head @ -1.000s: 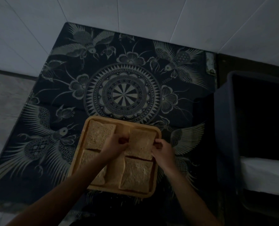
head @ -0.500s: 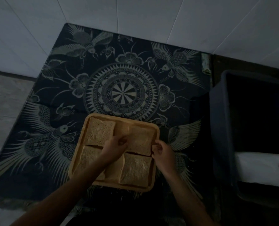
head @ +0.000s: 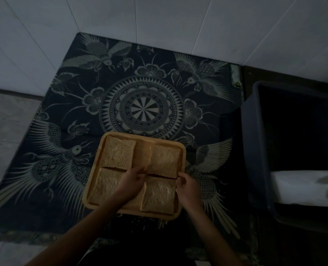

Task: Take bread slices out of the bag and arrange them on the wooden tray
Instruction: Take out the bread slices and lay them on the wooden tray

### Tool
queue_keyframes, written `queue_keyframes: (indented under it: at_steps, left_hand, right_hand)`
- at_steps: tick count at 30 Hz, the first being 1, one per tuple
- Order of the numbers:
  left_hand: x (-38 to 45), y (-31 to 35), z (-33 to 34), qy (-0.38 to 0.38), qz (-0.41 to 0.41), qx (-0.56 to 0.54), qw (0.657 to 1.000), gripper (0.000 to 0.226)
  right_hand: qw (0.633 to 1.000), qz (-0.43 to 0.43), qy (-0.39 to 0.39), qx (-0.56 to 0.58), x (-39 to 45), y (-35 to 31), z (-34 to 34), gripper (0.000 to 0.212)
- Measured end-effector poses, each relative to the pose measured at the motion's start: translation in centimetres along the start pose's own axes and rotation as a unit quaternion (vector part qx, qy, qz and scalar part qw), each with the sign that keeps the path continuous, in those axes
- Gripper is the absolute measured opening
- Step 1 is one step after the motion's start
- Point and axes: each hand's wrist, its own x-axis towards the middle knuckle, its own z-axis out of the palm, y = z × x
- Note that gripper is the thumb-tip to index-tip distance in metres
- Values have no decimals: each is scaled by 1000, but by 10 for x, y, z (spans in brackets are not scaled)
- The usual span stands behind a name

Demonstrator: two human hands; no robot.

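1. Compared with the earlier frames, we see both hands drawn back toward the near edge of the far-right slice (head: 164,160), which now lies flatter on the wooden tray (head: 182,181); the tray itself sits in the same place on the patterned cloth (head: 144,89).
2. Left hand (head: 129,182): fingers extended, tips resting at the seam between the far-right slice and the near-right slice (head: 158,194). We judge it to be nudging, not gripping; the dim light does not settle whether a crust edge is pinched.
3. Right hand (head: 186,188): fingers curled at the tray's right rim, level with the same seam. We cannot tell whether it pinches the crust or merely steadies the rim.
4. Bread: four slices lie on the tray in a two-by-two grid. The far-left slice (head: 119,153) and near-left slice (head: 105,186) meet at a dark seam; the left forearm covers part of the near-left slice. A strip of bare wood separates the left pair from the right pair.
5. Bag: not identifiable in this view. A dark bin (head: 255,150) stands well apart to the right.
6. Risks, as we judge them: pressing down at the seam may dent or tear the soft crumb; pushing one slice may ride it over its neighbour; pulling on the rim may slide the tray on the cloth.
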Motion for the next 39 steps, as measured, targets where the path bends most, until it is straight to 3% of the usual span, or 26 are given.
queue_keyframes:
  at_steps: [32, 39]
  left_hand:
    - [-11, -1, -4, -2, 35, -21, 999, 38]
    - [-16, 12, -27, 17, 121, 42, 992, 45]
  right_hand:
    - [999, 17, -2, 39, -4, -3, 4, 35]
    - [991, -100, 86, -31, -13, -21, 0, 35]
